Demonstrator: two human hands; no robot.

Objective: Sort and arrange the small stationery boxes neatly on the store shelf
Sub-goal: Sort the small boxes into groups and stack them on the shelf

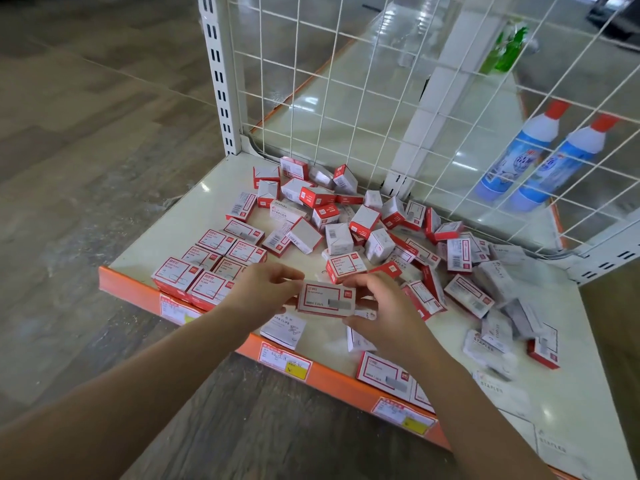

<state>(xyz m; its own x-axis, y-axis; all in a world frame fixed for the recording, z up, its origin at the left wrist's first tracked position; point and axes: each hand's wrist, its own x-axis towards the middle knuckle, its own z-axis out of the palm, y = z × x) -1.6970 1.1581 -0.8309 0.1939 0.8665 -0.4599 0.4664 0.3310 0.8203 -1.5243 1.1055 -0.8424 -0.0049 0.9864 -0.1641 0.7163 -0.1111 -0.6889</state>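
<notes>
A red-and-white stationery box [325, 299] hangs just above the cream shelf [180, 216], held between both hands. My left hand [266, 289] pinches its left end and my right hand [377, 306] grips its right end. Several matching boxes [211, 258] lie face up in tidy rows at the shelf's front left corner. A loose heap of red-and-white boxes [339, 216] covers the middle and back. Grey-white staples boxes [498, 327] lie scattered on the right.
An orange front rail [339, 386] with price labels edges the shelf. A white wire grid [381, 98] closes the back, with two blue bottles [540, 161] behind it. A white paper-clips box [284, 329] lies near the rail. Wooden floor lies to the left.
</notes>
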